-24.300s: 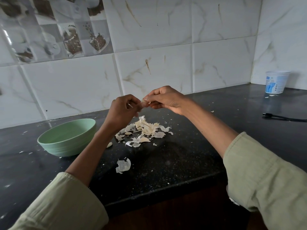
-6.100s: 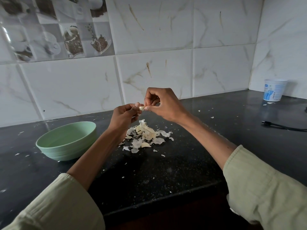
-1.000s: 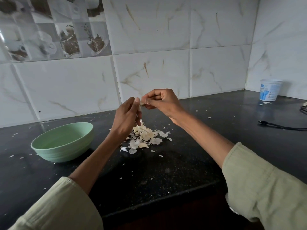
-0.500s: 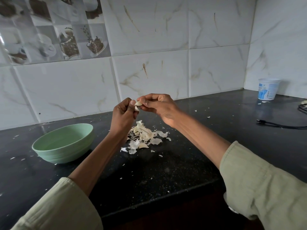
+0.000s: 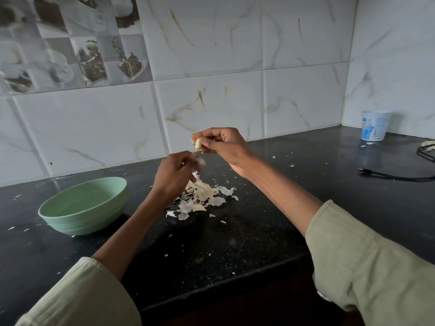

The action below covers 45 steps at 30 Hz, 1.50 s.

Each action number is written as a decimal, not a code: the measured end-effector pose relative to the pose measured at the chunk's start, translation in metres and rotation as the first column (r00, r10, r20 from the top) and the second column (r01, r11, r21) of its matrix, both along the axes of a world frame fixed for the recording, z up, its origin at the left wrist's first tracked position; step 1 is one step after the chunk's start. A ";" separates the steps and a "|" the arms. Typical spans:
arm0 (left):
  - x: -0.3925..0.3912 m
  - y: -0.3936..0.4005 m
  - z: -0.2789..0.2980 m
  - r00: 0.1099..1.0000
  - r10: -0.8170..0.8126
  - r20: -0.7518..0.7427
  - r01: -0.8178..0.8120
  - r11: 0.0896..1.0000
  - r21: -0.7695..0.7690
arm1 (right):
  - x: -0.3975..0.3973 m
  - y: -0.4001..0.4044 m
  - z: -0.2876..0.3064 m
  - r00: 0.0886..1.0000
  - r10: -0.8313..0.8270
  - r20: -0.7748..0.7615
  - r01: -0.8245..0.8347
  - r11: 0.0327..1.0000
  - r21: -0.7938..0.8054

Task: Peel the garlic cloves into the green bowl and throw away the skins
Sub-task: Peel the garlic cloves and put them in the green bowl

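The green bowl is sitting on the black counter at the left. Beside it, the left hand is hovering over the pile of skins, fingers curled and pinching a blurred flake of skin. Higher and to the right, the right hand is pinching the garlic clove between thumb and fingertips, wrist bent back.
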<state>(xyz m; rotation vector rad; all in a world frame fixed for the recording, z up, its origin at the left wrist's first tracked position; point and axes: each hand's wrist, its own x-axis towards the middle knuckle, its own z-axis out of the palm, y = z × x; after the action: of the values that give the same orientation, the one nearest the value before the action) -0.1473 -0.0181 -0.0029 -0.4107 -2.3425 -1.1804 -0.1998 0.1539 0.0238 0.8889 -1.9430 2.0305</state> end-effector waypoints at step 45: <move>0.002 -0.005 0.010 0.996 -0.040 -0.075 0.070 0.886 0.459 | 0.002 -0.001 -0.004 0.998 -0.038 -0.054 0.042 0.997 0.069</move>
<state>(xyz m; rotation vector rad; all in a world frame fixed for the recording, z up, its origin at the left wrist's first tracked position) -0.1454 -0.0227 0.0073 -0.3384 -1.9178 -1.6696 -0.1974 0.1524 0.0203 0.9014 -1.9986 1.9080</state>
